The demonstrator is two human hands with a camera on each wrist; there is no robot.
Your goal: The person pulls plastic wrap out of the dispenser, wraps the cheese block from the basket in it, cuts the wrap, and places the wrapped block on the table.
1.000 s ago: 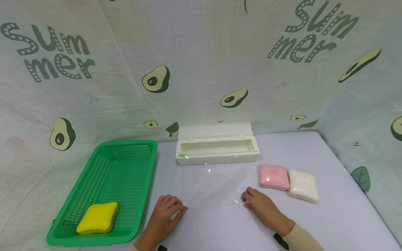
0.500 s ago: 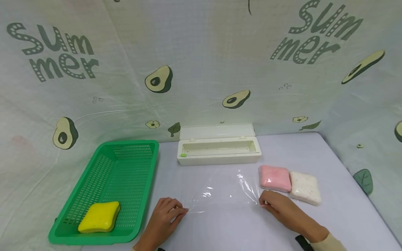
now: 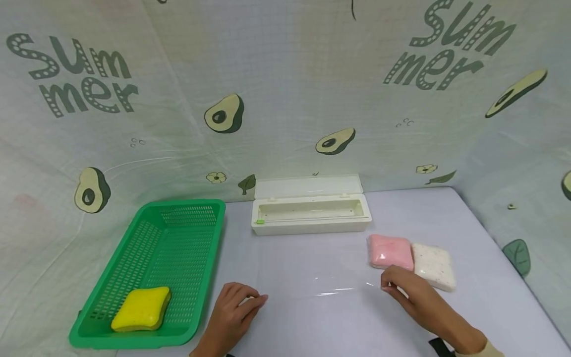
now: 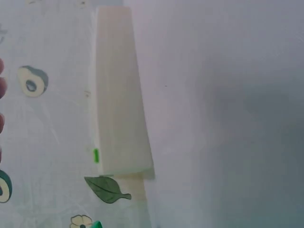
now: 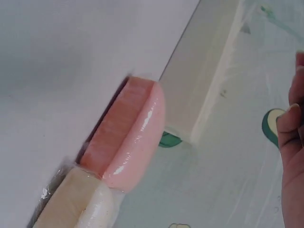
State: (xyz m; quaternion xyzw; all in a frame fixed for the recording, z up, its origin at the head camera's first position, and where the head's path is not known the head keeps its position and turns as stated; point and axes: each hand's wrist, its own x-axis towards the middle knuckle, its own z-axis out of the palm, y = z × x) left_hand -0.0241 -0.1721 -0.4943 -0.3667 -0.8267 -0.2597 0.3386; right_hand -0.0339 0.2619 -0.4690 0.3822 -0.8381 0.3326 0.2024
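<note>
A sheet of clear cling film (image 3: 330,292) is stretched low over the table, showing only as thin glints in the head view. At its left end the fingertips and thumb of my left hand (image 3: 234,315) pinch it. My right hand (image 3: 412,297) pinches the right end, close in front of a pink soap bar (image 3: 391,252). Beside the pink bar lies a white speckled soap bar (image 3: 432,265); both look wrapped in film in the right wrist view. Fingers of the right hand (image 5: 292,142) show at that view's edge.
A white cling film dispenser (image 3: 312,228), lid up, with a green slider (image 3: 260,221), stands at the back against the printed curtain (image 3: 285,89). On the left is a green basket (image 3: 211,277) with a yellow soap bar (image 3: 142,308) in it.
My right hand has moved right and slightly up toward the pink soap bar, drawing the film wider and tauter. The left hand stays in nearly the same place.
</note>
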